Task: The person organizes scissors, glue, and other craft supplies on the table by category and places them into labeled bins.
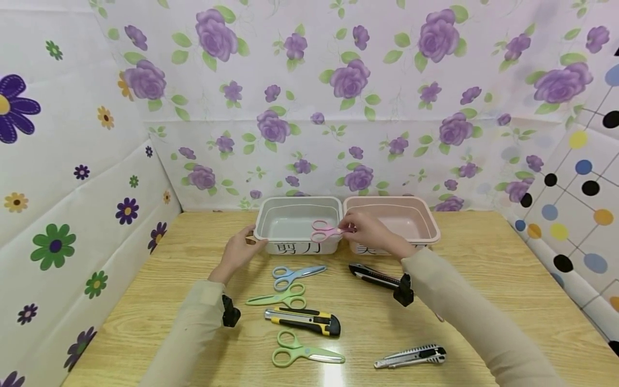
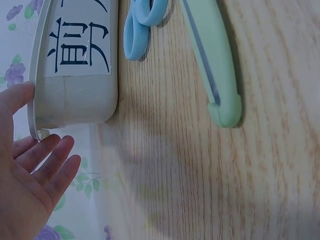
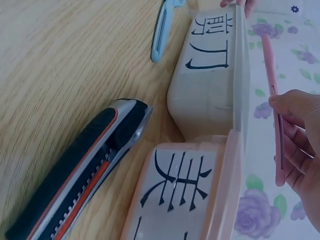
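My right hand (image 1: 365, 228) pinches a pair of pink scissors (image 1: 325, 231) by the blade end, the handle loops pointing left over the right side of the grey bin (image 1: 302, 248). In the right wrist view the scissors (image 3: 270, 65) show edge-on between thumb and fingers, above the bins' rims. My left hand (image 1: 237, 252) holds the grey bin's front left corner. In the left wrist view its thumb is on the rim (image 2: 33, 107) and its fingers spread round the corner. Beside the grey bin stands a pink bin (image 1: 430, 231); both carry labels with black characters.
On the wooden table lie blue scissors (image 1: 290, 277), green scissors (image 1: 280, 297), a yellow-black utility knife (image 1: 304, 320), more green scissors (image 1: 304, 353), a silver utility knife (image 1: 411, 356) and a black utility knife (image 1: 372, 276). A flowered cloth (image 1: 309, 107) hangs behind the bins.
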### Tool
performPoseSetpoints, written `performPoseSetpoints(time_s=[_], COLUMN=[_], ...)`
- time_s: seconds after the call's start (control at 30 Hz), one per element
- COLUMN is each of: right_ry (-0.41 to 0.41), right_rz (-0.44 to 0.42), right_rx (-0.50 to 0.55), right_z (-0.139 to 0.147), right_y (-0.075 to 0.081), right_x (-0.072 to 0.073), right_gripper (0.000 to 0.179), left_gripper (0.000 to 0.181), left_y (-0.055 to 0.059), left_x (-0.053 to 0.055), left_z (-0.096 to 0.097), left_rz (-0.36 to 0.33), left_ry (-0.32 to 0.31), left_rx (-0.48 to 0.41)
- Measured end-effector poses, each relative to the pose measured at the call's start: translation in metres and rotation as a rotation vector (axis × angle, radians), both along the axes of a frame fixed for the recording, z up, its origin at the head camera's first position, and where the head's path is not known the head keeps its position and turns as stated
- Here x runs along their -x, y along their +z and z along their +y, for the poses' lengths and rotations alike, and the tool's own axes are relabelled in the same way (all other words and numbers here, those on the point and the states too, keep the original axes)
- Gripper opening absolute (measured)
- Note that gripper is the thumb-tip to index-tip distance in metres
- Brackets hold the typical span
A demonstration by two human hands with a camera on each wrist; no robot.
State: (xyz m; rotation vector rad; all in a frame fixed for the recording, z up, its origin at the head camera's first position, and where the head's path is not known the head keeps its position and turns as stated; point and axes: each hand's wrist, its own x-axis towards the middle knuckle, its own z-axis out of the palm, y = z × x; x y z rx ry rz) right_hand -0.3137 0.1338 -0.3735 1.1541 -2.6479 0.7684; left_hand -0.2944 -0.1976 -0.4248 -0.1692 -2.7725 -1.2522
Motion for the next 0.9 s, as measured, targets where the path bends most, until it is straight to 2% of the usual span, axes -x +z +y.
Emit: performPoseSetpoints(time_s=[0.23, 0.57, 0.9], right_ry=[-0.018, -0.055, -0.029], right_rz=[0.018, -0.016, 0.011], right_rx=[0.009, -0.012, -0.023], right_z=[-0.009, -0.022, -0.027], right_y=[-0.007, -0.009, -0.017], right_x=[0.010, 0.023, 0.033], right_gripper=[0.009, 0.011, 0.010], left_gripper=[0.061, 0.062, 0.062], left_y=[0.002, 0.004, 0.001], left_x=[0.000, -0.001, 0.001], left_z=[0.000, -0.001, 0.000], left_rz=[-0.003, -0.006, 0.003], left_ry=[-0.014, -0.020, -0.029], left_rx=[0.019, 0.031, 0.043])
